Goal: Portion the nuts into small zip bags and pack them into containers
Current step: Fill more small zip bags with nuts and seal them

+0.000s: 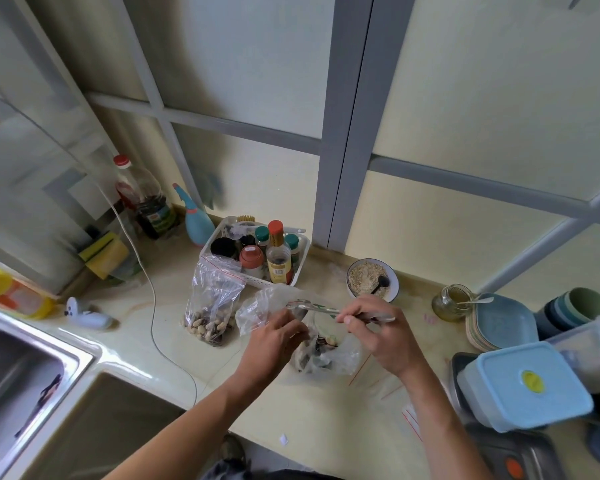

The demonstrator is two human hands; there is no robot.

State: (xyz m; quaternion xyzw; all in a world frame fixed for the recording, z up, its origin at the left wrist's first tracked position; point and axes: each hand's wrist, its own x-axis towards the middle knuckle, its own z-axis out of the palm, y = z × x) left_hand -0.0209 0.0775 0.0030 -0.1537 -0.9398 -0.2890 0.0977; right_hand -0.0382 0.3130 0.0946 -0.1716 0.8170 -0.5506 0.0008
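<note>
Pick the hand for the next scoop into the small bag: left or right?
Right. The right hand already grips the metal spoon over the open nut bag; the left hand is holding the small zip bag.

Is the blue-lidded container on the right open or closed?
Closed: the blue lid sits flat over the container, covering its whole top.

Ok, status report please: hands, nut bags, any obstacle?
Left hand holds small zip bag open. Right hand grips metal spoon at its mouth. Filled bag stands beside. No obstacle visible.
</note>
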